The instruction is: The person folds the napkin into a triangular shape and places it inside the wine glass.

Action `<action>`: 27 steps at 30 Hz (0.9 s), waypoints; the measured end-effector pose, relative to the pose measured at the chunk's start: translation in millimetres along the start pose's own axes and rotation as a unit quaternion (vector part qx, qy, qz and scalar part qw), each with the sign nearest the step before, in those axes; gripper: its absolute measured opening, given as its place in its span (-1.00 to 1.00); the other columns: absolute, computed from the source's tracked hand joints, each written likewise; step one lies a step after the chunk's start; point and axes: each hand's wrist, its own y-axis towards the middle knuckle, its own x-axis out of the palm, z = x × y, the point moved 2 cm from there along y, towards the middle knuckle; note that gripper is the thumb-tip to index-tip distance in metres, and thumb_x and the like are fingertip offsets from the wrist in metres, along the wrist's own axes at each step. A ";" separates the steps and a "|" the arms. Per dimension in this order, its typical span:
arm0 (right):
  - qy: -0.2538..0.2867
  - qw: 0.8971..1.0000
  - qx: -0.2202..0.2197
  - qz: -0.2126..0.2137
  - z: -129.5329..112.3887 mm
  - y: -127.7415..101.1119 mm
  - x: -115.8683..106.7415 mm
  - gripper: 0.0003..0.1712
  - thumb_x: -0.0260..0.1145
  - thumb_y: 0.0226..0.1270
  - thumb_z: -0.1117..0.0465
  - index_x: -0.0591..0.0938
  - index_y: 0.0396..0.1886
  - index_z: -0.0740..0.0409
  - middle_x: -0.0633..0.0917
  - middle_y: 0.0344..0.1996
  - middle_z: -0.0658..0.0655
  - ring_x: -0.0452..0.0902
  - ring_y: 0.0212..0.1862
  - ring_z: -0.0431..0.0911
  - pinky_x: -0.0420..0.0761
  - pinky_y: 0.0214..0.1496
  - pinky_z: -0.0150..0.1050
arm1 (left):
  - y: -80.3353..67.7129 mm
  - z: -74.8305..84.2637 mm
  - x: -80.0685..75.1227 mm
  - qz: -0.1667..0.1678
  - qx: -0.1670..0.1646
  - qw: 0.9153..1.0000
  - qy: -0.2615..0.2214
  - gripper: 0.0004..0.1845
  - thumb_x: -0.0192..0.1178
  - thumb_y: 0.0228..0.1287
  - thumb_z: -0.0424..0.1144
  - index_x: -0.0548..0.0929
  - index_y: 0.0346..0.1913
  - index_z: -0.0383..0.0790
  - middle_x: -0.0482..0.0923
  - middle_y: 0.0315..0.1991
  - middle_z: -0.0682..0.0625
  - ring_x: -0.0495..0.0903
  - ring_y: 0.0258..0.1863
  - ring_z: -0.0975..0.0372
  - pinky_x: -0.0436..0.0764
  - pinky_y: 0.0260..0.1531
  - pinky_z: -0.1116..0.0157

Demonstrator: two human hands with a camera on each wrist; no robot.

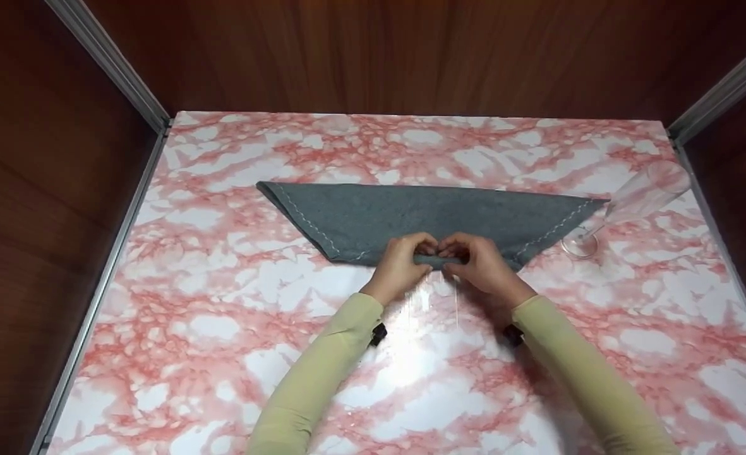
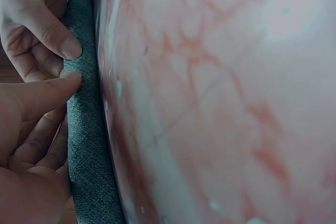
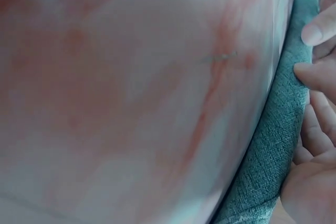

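Observation:
A grey-green cloth napkin [image 1: 398,212] with pale stitching near its slanted sides lies spread across the table, its long edge toward the back. Along the near edge the fabric is turned into a narrow roll [image 2: 88,129]. At the middle of that edge my left hand [image 1: 404,260] pinches the roll, thumb on the near side and curled fingers behind. My right hand [image 1: 479,262] grips it the same way, right beside the left. Both thumbs press on the roll [image 3: 273,135] close together in the wrist views.
A clear stemmed glass [image 1: 647,189] lies on its side at the right, its round foot [image 1: 580,244] close to the cloth's right end. The table [image 1: 221,354] has a red and white marbled top. Brown wood panels [image 1: 373,57] enclose the back and sides.

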 end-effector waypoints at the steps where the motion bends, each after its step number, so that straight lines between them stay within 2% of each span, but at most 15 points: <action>1: -0.003 1.000 0.002 -0.004 -0.5 0.6 -0.3 -0.69 0.32 0.23 0.44 0.63 -0.03 0.17 0.66 -0.16 0.13 0.59 -0.10 -0.02 0.58 -0.07 -0.08 | 0.1 -0.2 -0.1 0.000 0.002 1.000 0.003 -0.64 0.34 0.03 -0.59 0.64 -0.08 -0.25 0.64 -0.18 -0.05 0.60 -0.13 0.24 0.52 -0.11 0.47; 7: 0.009 0.999 0.011 -0.030 -1.9 2.4 -2.6 -0.70 0.33 0.23 0.41 0.64 -0.03 0.18 0.67 -0.20 0.15 0.61 -0.15 -0.02 0.61 -0.15 -0.15 | 0.5 -0.5 0.4 -0.016 0.006 0.999 0.031 -0.62 0.35 -0.04 -0.62 0.65 -0.10 -0.28 0.65 -0.19 -0.03 0.59 -0.15 0.25 0.53 -0.12 0.43; 13: 0.033 0.998 0.025 -0.043 -2.4 2.3 -3.2 -0.70 0.33 0.23 0.42 0.62 -0.03 0.21 0.67 -0.24 0.16 0.61 -0.22 0.00 0.61 -0.23 -0.23 | -1.2 0.6 0.2 -0.034 -0.010 0.999 0.030 -0.66 0.35 0.04 -0.57 0.64 -0.10 -0.27 0.63 -0.18 -0.01 0.57 -0.14 0.25 0.53 -0.11 0.39; 17: 0.019 0.999 0.020 -0.027 -1.4 0.3 -2.3 -0.74 0.33 0.23 0.42 0.64 -0.07 0.21 0.66 -0.23 0.13 0.59 -0.20 -0.03 0.61 -0.21 -0.20 | -0.6 0.4 0.3 -0.028 -0.013 0.999 0.034 -0.69 0.36 0.04 -0.55 0.64 -0.13 -0.25 0.64 -0.22 0.01 0.59 -0.15 0.26 0.55 -0.13 0.40; 22: -0.006 1.000 0.006 0.014 -0.7 -5.4 -1.1 -0.79 0.37 0.20 0.39 0.67 -0.14 0.20 0.67 -0.23 0.11 0.60 -0.19 -0.03 0.60 -0.18 -0.20 | 1.5 0.2 -0.5 -0.018 -0.016 0.999 0.031 -0.70 0.38 0.01 -0.55 0.63 -0.17 -0.25 0.65 -0.27 0.01 0.62 -0.20 0.27 0.57 -0.17 0.40; 27: -0.011 0.999 -0.016 0.033 -1.6 -10.2 0.6 -0.76 0.39 0.19 0.39 0.66 -0.13 0.21 0.66 -0.19 0.12 0.60 -0.13 -0.04 0.60 -0.13 -0.18 | 2.9 -0.4 -2.4 -0.009 -0.027 0.999 0.024 -0.68 0.45 -0.05 -0.50 0.62 -0.19 -0.29 0.66 -0.33 0.02 0.62 -0.28 0.25 0.58 -0.19 0.38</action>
